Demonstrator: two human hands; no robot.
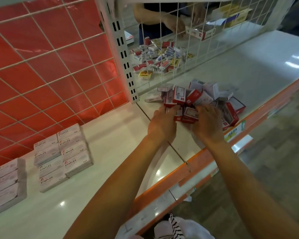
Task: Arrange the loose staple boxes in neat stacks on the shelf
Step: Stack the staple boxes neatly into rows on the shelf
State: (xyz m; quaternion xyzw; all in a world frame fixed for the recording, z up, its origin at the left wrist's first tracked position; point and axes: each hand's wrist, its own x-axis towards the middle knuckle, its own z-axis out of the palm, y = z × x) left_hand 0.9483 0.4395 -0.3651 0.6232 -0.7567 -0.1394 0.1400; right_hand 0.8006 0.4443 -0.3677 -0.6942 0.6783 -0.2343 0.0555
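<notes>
A jumbled pile of small red-and-white staple boxes (199, 98) lies on the white shelf (110, 135), right of the upright post. My left hand (162, 124) reaches into the pile's near left side, fingers curled onto boxes there. My right hand (208, 122) lies on the pile's near right side, fingers bent over the boxes. Whether either hand grips a box is hidden by the fingers. Neat stacks of white boxes marked STAPLES (62, 156) stand on the shelf to the left, with another stack (7, 185) at the far left edge.
A white wire grid over red backing (50, 66) closes the shelf's rear. Behind the grid on the right, another person's hands (176, 25) work over a second scatter of boxes (159, 57). An orange strip (197, 157) edges the shelf front; floor lies beyond.
</notes>
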